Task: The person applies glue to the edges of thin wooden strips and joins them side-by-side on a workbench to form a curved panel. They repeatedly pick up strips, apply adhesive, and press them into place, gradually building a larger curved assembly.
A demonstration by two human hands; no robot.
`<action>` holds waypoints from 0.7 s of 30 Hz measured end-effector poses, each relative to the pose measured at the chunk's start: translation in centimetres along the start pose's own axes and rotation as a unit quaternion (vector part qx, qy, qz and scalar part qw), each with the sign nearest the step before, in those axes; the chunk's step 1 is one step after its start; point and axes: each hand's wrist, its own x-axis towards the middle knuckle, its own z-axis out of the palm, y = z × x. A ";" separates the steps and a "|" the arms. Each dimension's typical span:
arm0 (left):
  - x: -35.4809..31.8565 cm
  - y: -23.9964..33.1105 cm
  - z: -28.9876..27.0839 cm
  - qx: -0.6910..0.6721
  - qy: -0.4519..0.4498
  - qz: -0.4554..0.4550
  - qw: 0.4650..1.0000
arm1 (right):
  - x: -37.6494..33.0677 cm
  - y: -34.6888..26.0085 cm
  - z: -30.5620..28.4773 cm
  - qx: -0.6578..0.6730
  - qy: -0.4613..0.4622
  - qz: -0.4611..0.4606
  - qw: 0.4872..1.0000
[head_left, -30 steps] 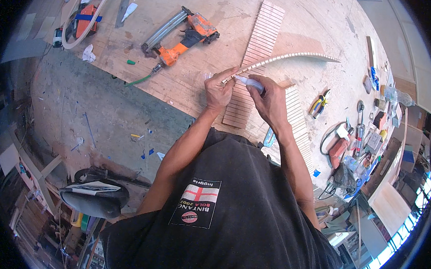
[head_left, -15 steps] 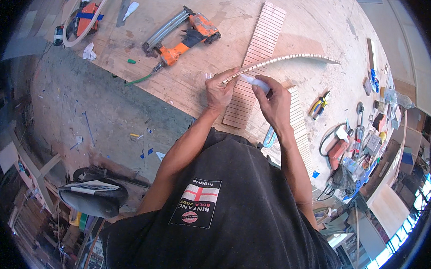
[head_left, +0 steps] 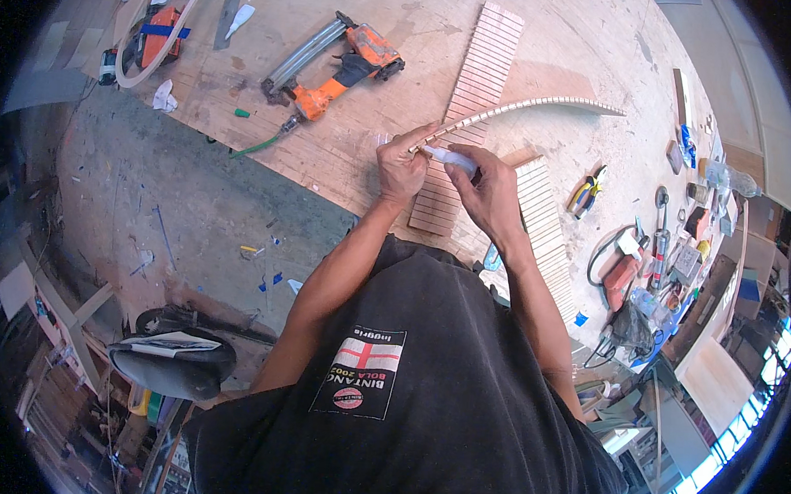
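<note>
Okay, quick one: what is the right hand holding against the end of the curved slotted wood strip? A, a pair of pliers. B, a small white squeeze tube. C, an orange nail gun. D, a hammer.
B: the right hand grips a small white squeeze tube, tip at the near end of the curved slotted wood strip, which the left hand pinches; the orange nail gun lies apart on the workbench.

Kerfed strip (head_left: pixel 543 105): long, thin, pale wood, cut with close cross slots along its length. It bent in a shallow arc, near end pinched in the left hand (head_left: pixel 402 170), far end resting on the bench to the right. Tube (head_left: pixel 451 158): small, whitish, gripped in the right hand (head_left: pixel 493 191), nozzle touching the strip's near end.
</note>
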 end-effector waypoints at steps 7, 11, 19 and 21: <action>0.1 0.1 -0.1 0.012 -0.002 0.000 1.000 | 0.2 0.4 0.4 -0.001 0.017 -0.052 0.999; 0.2 0.2 0.0 -0.002 0.001 0.015 1.000 | 0.2 0.9 0.7 -0.035 0.029 -0.083 0.996; 0.2 0.2 0.0 0.013 0.003 0.015 1.000 | 0.2 0.7 0.8 -0.040 0.035 -0.085 0.995; 0.2 0.3 -0.1 0.014 0.001 0.006 1.000 | 0.2 0.4 0.7 -0.023 0.038 -0.060 0.997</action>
